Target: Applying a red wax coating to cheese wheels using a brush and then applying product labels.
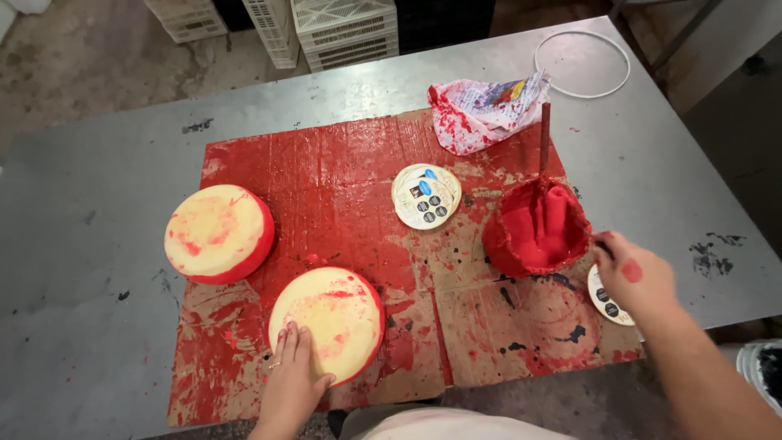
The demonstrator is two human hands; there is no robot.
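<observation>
Two round yellow cheese wheels with red-coated sides lie on red-stained cardboard [342, 171]. My left hand [291, 376] rests flat, fingers spread, on the near edge of the closer wheel [330, 319]. The other wheel [218, 232] sits further left. My right hand [631, 277], marked with a red spot, hovers beside a red-coated pot of red liquid [535, 228] with a brush handle [544, 138] sticking up from it. The fingers reach toward the pot's right rim, above a round label [607, 303]; whether they pinch anything is unclear.
A stack of round printed labels [426, 195] lies mid-cardboard. A red-smeared crumpled wrapper [482, 110] sits at the back. A white ring [582, 63] lies on the grey metal table [98, 163]. White plastic crates [326, 28] stand beyond the table.
</observation>
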